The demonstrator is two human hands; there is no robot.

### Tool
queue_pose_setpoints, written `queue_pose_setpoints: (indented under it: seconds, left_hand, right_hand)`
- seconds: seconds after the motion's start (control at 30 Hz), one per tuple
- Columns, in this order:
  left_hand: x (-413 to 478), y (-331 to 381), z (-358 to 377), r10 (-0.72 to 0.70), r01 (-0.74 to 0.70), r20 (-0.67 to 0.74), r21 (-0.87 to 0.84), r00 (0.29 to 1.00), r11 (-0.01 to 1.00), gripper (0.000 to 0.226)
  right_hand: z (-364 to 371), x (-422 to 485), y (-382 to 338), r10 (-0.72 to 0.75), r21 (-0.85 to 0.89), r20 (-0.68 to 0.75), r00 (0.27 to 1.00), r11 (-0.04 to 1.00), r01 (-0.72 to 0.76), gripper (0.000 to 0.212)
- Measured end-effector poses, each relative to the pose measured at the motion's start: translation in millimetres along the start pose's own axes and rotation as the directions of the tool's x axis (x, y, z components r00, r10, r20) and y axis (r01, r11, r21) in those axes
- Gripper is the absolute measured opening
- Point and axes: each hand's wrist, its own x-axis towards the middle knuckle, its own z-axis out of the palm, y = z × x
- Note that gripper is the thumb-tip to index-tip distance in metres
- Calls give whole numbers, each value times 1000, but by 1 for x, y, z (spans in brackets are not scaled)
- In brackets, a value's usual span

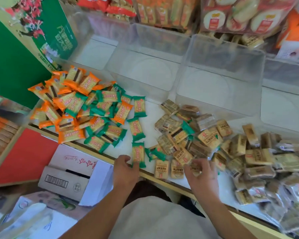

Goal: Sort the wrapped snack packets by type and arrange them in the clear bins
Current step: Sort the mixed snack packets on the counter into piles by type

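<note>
Orange packets at ten o'clock and green packets beside them wear glossy, crinkled plastic film. At three o'clock, the tan packets are wrapped in clear shiny film. The bins at twelve are smooth transparent plastic. The tabletop is smooth white, wood-edged. At eight, the box is matt cardboard. My shirt is matt grey cloth.

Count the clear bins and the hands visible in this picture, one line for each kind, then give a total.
Clear bins: 4
Hands: 2, the left hand gripping a green packet, the right hand over tan packets
Total: 6
</note>
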Motion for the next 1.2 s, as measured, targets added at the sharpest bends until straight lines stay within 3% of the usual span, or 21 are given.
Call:
queue_pose_setpoints:
  seconds: [0.1,0.23,0.33,0.47,0.6,0.67,0.73,0.8,1.03,1.07,1.13,1.17,1.2]
  left_hand:
    - [33,5,-5,69,-90,192,101,979,991,56]
    - [56,16,2,72,-138,295,210,953,968,48]
    - [64,18,4,-12,-49,330,176,944,983,47]
    - [70,20,2,12,-77,346,174,938,982,28]
    - [70,29,3,16,-51,368,85,930,995,48]
    - [71,36,7,-42,55,390,-22,920,998,44]
    - [71,43,7,-33,54,424,-38,905,998,27]
    - [70,47,1,16,17,426,-73,905,997,23]
    - [121,73,-62,246,-227,75,-204,966,952,22]
    - [127,75,-70,276,-274,-9,-145,961,951,30]
    - [132,74,-75,445,-439,-139,71,885,895,39]
    - [127,74,-70,534,-524,-98,109,840,845,36]
    - [119,75,-61,577,-577,31,85,816,812,32]
  right_hand:
    - [18,-6,-26,5,108,12,1000,994,-6,13]
    - [41,-13,-47,39,175,69,997,983,-50,7]
    - [55,-18,-61,52,180,127,991,981,-74,13]
    - [71,-10,-84,50,186,166,985,979,-81,13]
    - [84,9,-108,52,83,323,945,993,-83,23]
    - [94,16,-119,103,80,439,893,985,-154,29]
    - [99,20,-127,172,127,497,851,955,-267,32]
    - [100,22,-129,171,207,502,848,928,-310,33]
    - [63,31,-126,46,200,250,967,975,-98,10]
    - [58,33,-124,47,188,223,974,978,-90,10]
    - [45,35,-121,70,190,136,988,977,-95,10]
    - [38,34,-119,77,196,72,994,976,-90,10]
    - [33,33,-114,86,195,1,996,977,-84,9]
